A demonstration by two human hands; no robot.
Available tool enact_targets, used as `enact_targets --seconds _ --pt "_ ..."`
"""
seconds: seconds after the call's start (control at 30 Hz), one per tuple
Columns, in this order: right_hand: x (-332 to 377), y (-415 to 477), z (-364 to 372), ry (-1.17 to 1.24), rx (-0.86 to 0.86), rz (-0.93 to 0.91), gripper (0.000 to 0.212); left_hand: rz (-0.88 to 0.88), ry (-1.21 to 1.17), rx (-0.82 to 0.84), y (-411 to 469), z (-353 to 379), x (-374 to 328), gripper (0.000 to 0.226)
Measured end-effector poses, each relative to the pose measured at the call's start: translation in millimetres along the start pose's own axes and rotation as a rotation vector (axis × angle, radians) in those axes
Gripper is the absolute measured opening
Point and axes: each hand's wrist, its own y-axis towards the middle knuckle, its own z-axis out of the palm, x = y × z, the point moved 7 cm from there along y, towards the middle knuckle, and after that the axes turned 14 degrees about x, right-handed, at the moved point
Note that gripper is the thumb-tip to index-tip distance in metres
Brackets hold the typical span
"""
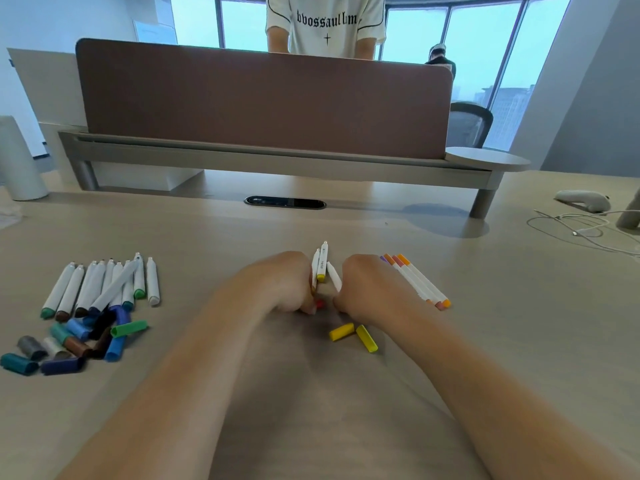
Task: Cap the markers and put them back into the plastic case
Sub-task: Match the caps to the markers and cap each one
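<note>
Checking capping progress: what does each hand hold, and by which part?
Right hand grips a white marker by its lower end; left hand seemingly pinches a red cap.

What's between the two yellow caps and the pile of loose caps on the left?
Only the left forearm, over bare table, in the head view.

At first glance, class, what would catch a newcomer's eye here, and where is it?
At centre, the left hand and right hand meet, gripping white markers. A row of uncapped markers lies at the left, with loose caps heaped just in front; two yellow caps lie below the right hand.
</note>
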Motion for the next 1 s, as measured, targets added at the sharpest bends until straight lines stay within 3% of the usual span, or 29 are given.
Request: enact_targets --seconds 0.1,0.2,0.27,0.4,0.47,0.57,1.0 --pt "-3 0 2 0.076 0.017 -0.021 0.009 0.015 -0.047 -0.014 -2 -2 0 0.021" --pt "-14 -4 -4 0.224 -0.041 -0.005 0.013 0.069 -0.204 -0.071 -5 -11 2 0.018" --pt "-22 -11 -10 0.350 -0.093 -0.002 0.022 0.138 -0.392 -0.155 -8 -19 3 0.008" --pt "-24 -20 -16 0.564 -0.151 -0.118 0.015 0.184 -0.873 -0.361 -10 -31 22 0.018" --pt "-19 -20 -15 0.643 -0.126 -0.184 0.006 0.195 -1.077 -0.413 -9 -31 31 0.016" --pt "-10 -20 -12 0.681 -0.071 -0.277 0.015 0.211 -1.297 -0.443 -8 -28 39 0.011" --pt "1 -19 -6 0.608 0.017 -0.352 0.017 0.202 -1.298 -0.463 -12 -28 34 0.010"
